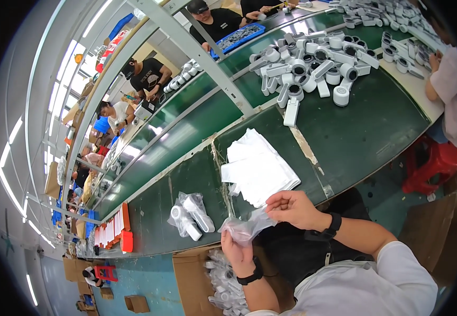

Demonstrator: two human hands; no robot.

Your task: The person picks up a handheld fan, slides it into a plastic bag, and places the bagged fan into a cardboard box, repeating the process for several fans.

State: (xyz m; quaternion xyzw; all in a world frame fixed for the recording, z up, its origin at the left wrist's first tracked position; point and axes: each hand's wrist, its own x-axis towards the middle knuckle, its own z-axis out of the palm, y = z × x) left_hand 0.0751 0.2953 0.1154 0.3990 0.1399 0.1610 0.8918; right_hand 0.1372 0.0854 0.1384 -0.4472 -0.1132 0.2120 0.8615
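A clear plastic bag [249, 227] stretches between my two hands at the table's near edge, and no device shows inside it. My left hand [237, 256] holds its left end, with the fingers partly seen through the film. On the other end, my right hand [295, 209] pinches the bag between thumb and fingers. Just beyond lies a stack of flat white bags [260, 166] on the green table. To the left, white handheld devices [191, 213], like small fans, lie in clear bags.
A large heap of white handheld devices [313, 66] covers the far table. An open carton [189, 284] below holds several bagged devices. Orange-and-white boxes [115, 229] stand at the left. A metal frame post [202, 52] rises beyond. Co-workers sit around; a red stool [431, 164] is at right.
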